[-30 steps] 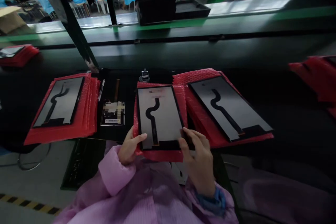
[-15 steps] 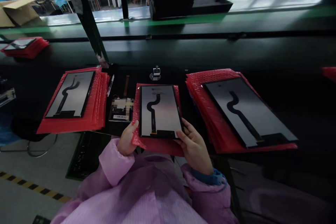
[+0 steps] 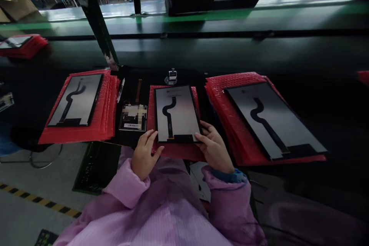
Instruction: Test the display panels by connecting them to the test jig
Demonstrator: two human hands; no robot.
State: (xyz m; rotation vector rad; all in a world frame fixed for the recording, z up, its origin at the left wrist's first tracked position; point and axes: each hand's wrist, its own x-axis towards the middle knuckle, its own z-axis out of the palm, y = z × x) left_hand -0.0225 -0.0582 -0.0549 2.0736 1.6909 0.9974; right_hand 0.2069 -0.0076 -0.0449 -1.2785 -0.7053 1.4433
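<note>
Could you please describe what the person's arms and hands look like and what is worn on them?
Both hands, left hand and right hand, are bare: no gloves or rings show. Each arm is in a loose pink smock sleeve with a fine woven stripe. At the right wrist a blue inner cuff peeks out from the pink sleeve.

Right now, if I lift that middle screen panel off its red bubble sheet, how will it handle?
The screen panel looks thin, flat and rigid, so it should lift stiffly yet may crack if flexed. Its glossy face suggests a slippery hold; edges are probably safer. The red bubble sheet beneath looks soft and would likely flop.
</note>
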